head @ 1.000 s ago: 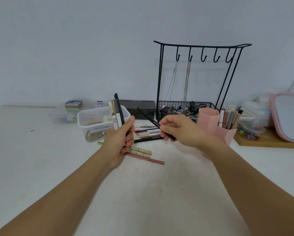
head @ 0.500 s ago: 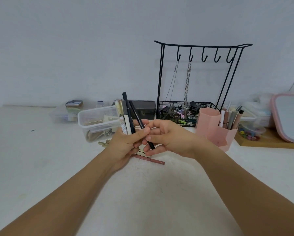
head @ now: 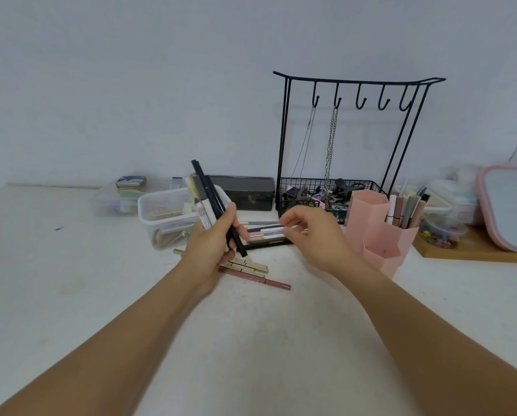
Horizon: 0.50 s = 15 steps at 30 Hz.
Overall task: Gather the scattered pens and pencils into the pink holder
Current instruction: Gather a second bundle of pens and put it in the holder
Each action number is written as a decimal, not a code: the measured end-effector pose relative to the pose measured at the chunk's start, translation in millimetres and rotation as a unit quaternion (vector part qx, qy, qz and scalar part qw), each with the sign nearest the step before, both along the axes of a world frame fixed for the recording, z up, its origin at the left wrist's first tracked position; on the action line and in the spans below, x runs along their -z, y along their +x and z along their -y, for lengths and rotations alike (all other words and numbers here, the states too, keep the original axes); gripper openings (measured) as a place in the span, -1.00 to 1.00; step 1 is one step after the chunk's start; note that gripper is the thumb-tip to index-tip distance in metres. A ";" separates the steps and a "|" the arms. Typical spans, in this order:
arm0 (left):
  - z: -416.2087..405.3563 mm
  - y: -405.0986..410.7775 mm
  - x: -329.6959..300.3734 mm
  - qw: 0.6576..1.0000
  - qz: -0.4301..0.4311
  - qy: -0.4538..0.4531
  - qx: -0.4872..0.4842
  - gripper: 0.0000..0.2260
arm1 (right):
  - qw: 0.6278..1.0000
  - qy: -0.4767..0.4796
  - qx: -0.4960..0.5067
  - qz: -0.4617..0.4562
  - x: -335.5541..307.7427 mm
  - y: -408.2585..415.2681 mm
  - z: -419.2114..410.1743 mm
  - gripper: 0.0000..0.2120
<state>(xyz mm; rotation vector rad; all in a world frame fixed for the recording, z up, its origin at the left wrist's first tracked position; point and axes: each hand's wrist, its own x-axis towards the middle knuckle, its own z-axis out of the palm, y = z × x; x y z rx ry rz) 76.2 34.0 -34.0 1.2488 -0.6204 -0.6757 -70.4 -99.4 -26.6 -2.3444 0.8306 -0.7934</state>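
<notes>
- Left hand (head: 213,249): grasps an upright bundle of pens (head: 206,199), fingers curled round the lower shafts and thumb pressed against the front one. Judgement: keep this grip firm and the bundle near vertical, so that no shaft slides out while more are added.
- Right hand (head: 306,235): holds nothing; its fingers are loosely curled and hover just above the pile of loose pens (head: 264,232) lying between the two hands. Judgement: the step in hand is picking the next pen from this pile.
- Recommended pick: pinch one shaft near its middle, lift it clear of its neighbours, then pass it into the left-hand bundle parallel to the others.
- A second group, the gold and pink pencils (head: 251,270), lies on the surface (head: 251,340) just below the left hand, partly hidden by it. Judgement: collect these after the upper pile; the left hand must move aside to expose them.
- Pink holder (head: 380,232): stands on the surface to the right of the right hand, close by, with several pens already upright in its rear compartment; the front compartments look open.
- Risk, as a judgement: the clear plastic tub (head: 164,217) sits directly behind the bundle and the black wire rack (head: 350,139) behind the holder; carry the bundle across low, and lower it tips-down into an open compartment without striking either.
</notes>
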 end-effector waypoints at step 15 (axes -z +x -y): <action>-0.6 1.8 0.8 0.997 -0.072 -0.005 0.012 -0.62 | 0.983 -0.094 -0.014 -0.156 20.3 -4.2 13.4 -0.90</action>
